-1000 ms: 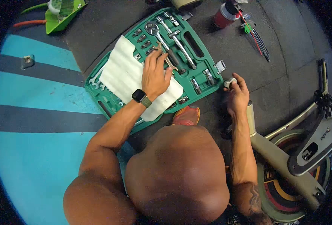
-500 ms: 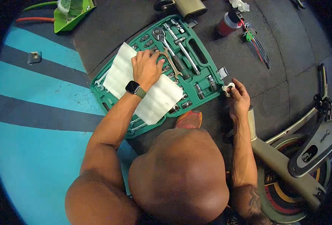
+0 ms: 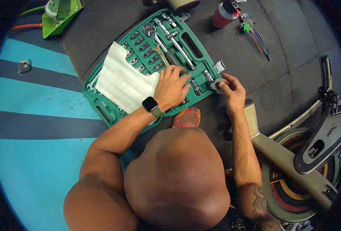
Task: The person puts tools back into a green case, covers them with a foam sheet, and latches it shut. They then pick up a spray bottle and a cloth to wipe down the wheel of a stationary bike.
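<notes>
We see the left hand [image 3: 171, 87] lying palm down on the near right part of the green tool case [image 3: 101, 104], fingers spread slightly and reaching toward the sockets [image 3: 195, 86] by its right edge; whether they grip anything we cannot tell. The right hand [image 3: 230, 92] pinches a small metal part [image 3: 216, 84] between fingertips at the case's right corner. A white sheet [image 3: 120, 81] covers the case's left half.
</notes>
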Motion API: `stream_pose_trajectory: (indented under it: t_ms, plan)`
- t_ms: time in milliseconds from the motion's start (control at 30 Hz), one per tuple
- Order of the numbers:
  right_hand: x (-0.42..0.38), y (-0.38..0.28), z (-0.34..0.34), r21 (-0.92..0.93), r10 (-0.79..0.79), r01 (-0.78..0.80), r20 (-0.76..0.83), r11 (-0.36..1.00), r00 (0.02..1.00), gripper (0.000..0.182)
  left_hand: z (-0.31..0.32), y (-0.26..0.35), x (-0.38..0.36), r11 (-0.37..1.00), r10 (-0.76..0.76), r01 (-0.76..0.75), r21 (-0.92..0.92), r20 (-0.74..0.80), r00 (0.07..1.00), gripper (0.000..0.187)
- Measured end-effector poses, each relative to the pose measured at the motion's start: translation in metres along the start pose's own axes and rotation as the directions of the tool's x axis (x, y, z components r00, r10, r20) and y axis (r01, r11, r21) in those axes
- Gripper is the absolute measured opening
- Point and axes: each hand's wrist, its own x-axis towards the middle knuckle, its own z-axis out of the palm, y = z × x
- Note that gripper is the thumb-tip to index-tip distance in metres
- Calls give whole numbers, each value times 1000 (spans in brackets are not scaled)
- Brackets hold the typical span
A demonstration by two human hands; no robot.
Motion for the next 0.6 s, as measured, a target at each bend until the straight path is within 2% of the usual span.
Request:
stream_pose_trajectory:
  t_ms: [67, 133, 233, 267, 467, 567, 600]
  plan:
    - [-1, 6, 11, -76, -87, 91, 52, 993, 995, 36, 5, 9, -4, 999, 28, -28, 17, 19, 999, 31]
    - [1, 12, 20, -202, -148, 164, 91, 966, 985, 37, 7, 12, -5, 1000, 4, -4, 10, -11, 1000, 34]
    - [4, 6, 37, -261, -184, 200, 85, 944, 979, 37, 8, 16, -3, 999, -36, 36, -2, -27, 999, 41]
    - [5, 3, 40, -404, -330, 354, 130, 844, 935, 34, 8, 17, -3, 999, -50, 50, -7, -27, 998, 44]
    - [1, -4, 26, -556, -370, 415, 199, 720, 908, 31, 18, 20, 4, 995, -96, 99, 27, -95, 991, 53]
    - [-4, -2, 13, -581, -342, 366, 155, 727, 927, 30, 19, 24, 10, 992, -103, 111, 64, -114, 988, 56]
    - [-5, 2, 10, -576, -378, 387, 142, 720, 915, 30, 21, 26, 12, 992, -104, 112, 63, -117, 988, 56]
